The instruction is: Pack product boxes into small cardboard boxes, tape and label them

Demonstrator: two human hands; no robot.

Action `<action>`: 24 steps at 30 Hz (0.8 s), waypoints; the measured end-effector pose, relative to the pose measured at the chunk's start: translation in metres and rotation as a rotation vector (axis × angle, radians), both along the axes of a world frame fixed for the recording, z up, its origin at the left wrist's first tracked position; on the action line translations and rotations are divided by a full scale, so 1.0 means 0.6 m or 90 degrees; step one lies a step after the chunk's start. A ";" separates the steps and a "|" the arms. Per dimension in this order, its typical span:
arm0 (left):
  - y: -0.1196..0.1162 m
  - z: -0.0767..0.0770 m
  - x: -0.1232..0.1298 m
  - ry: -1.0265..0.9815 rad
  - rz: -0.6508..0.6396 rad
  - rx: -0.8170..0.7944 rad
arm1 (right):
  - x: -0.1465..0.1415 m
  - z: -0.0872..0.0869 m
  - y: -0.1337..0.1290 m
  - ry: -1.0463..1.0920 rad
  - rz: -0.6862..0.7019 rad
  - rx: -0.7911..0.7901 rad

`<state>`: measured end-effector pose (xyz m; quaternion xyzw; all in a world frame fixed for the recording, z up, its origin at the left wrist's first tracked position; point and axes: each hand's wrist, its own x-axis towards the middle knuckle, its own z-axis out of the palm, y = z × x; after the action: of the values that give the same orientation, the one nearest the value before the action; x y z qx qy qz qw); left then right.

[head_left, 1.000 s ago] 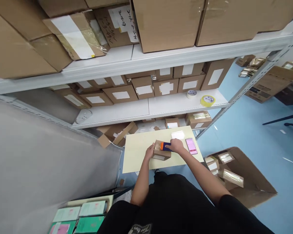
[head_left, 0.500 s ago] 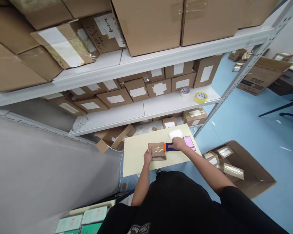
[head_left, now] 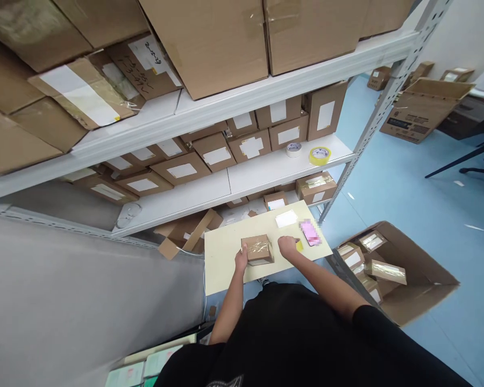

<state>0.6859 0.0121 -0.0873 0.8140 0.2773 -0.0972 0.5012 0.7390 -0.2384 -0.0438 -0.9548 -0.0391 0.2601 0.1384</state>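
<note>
A small cardboard box [head_left: 256, 248] with shiny clear tape across its top sits on the pale yellow table [head_left: 221, 271]. My left hand [head_left: 241, 258] grips its left end, thumb against the near left corner. To the right of the box, and apart from it, my right hand [head_left: 287, 246] is closed around the tape dispenser, which it mostly hides. A yellow bit of the tape roll [head_left: 299, 245] peeks out beside the wrist. Farther back on the table lie white paper slips [head_left: 286, 218] and a phone [head_left: 310, 233] with a pink screen.
A metal shelf [head_left: 266, 177] full of labelled boxes stands behind the table, with two tape rolls [head_left: 320, 156] on its middle board. On the floor at right, a large open carton [head_left: 423, 269] holds several taped boxes. A grey wall [head_left: 84, 279] rises at left.
My right hand has turned and drawn the tape dispenser back from the box's right side. Its blue and orange front no longer shows. My left hand still holds the box.
</note>
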 end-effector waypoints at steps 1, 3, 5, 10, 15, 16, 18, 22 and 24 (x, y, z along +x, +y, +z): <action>0.002 -0.002 -0.001 0.001 -0.002 0.003 | -0.010 -0.011 0.003 0.009 -0.005 0.003; 0.005 -0.006 -0.003 0.005 -0.004 0.012 | -0.029 -0.034 -0.008 0.028 -0.024 0.007; 0.006 -0.009 -0.002 0.003 0.000 0.016 | -0.045 -0.057 -0.032 0.038 -0.061 0.008; 0.004 -0.012 0.010 0.017 0.009 0.026 | -0.050 -0.108 -0.076 0.015 -0.102 0.073; 0.002 -0.016 0.014 0.016 0.009 0.011 | -0.031 -0.130 -0.087 0.039 -0.098 0.103; 0.002 -0.017 0.014 0.015 0.007 0.012 | -0.029 -0.129 -0.087 0.039 -0.097 0.113; 0.003 -0.017 0.015 0.016 -0.002 0.017 | -0.030 -0.120 -0.081 0.028 -0.097 0.140; 0.006 -0.016 0.019 0.028 -0.021 0.031 | -0.048 -0.087 -0.032 -0.013 -0.111 0.209; 0.009 -0.016 0.020 0.027 -0.026 0.037 | -0.066 -0.069 0.011 -0.014 -0.132 0.297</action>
<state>0.6980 0.0172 -0.0970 0.8314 0.2738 -0.1170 0.4692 0.6993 -0.2318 -0.0854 -0.8986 -0.0013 0.2181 0.3806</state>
